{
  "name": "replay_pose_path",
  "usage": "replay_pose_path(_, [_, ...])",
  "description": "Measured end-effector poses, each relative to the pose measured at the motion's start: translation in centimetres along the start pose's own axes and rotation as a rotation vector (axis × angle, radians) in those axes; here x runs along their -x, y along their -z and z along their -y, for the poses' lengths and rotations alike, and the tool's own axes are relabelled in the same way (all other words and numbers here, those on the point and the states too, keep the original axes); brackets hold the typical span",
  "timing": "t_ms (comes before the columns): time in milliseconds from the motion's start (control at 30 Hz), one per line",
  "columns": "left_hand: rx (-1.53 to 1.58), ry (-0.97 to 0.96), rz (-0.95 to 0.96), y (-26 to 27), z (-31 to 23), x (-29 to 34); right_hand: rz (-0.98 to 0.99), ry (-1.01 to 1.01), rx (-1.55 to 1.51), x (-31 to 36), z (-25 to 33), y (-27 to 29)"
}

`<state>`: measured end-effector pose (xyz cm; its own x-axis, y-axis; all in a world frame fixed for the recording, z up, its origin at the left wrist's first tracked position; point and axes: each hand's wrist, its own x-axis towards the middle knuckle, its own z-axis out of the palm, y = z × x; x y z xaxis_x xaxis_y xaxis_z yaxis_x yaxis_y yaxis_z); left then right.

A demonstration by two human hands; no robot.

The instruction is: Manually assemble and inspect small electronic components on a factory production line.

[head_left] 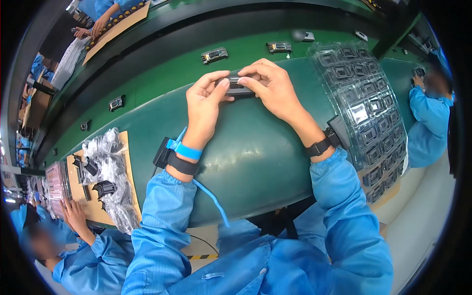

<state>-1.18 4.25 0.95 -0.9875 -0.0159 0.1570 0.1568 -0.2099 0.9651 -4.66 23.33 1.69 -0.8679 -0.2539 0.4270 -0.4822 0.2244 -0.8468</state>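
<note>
Between my two hands, above the far side of the green mat [236,167], is a small black plastic housing [239,90]. My left hand [206,96] pinches its left end with thumb and fingers. At the other end my right hand [270,86] grips it, the thumb lying on top near the middle. The fingers cover part of the housing, so its inner details are hard to make out. Just beyond my hands, a black frame with a metallic inside [214,55] rests on the green conveyor belt, and a similar unit [279,47] lies to its right.
Clear plastic trays [364,105] with black frames stand at the right. To the left, a cardboard sheet [130,172] bears bagged parts [110,162] and loose black pieces [104,188]. More units [116,103] sit along the belt. Co-workers sit on both sides; a blue cord [211,196] hangs from my left wrist.
</note>
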Motion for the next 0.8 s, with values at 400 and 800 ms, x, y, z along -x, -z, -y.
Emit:
replay_pose_path(400, [0.004,0.003,-0.009,0.3,0.2,-0.1,0.067,0.097,0.081,0.6,0.8,0.3])
replay_pose_path(800, [0.058,-0.004,0.01,0.1,0.3,-0.2,0.093,0.114,0.235,0.9,0.8,0.3])
